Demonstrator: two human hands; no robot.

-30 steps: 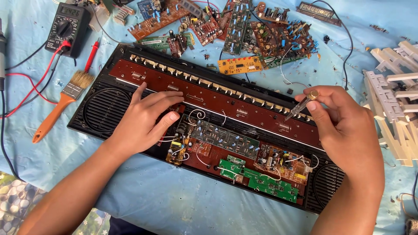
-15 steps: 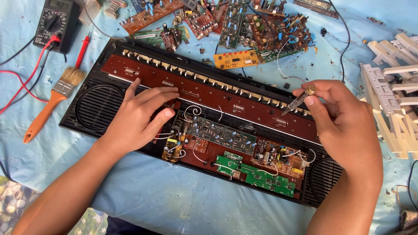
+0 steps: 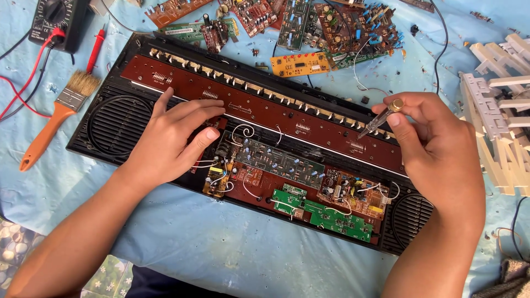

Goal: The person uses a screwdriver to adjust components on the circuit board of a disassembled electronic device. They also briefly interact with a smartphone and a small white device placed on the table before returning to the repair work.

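Note:
An opened black keyboard casing (image 3: 105,129) lies across a blue cloth, its long brown circuit board (image 3: 309,129) exposed. My left hand (image 3: 171,140) rests flat on the boards left of centre, fingers spread, holding nothing. My right hand (image 3: 436,149) pinches a small clear-handled screwdriver (image 3: 380,118), its tip set on the brown board near the right end. Smaller boards, a green one (image 3: 326,212) among them, sit along the casing's near edge.
Loose circuit boards (image 3: 309,27) are piled beyond the casing. A multimeter (image 3: 58,19) with red leads and an orange-handled brush (image 3: 55,116) lie at the left. White key strips (image 3: 497,121) are stacked at the right. A tiled floor shows bottom left.
The view has shifted a little closer. Both hands stay nearly in place, the left flat on the boards, the right still holding the screwdriver on the brown board.

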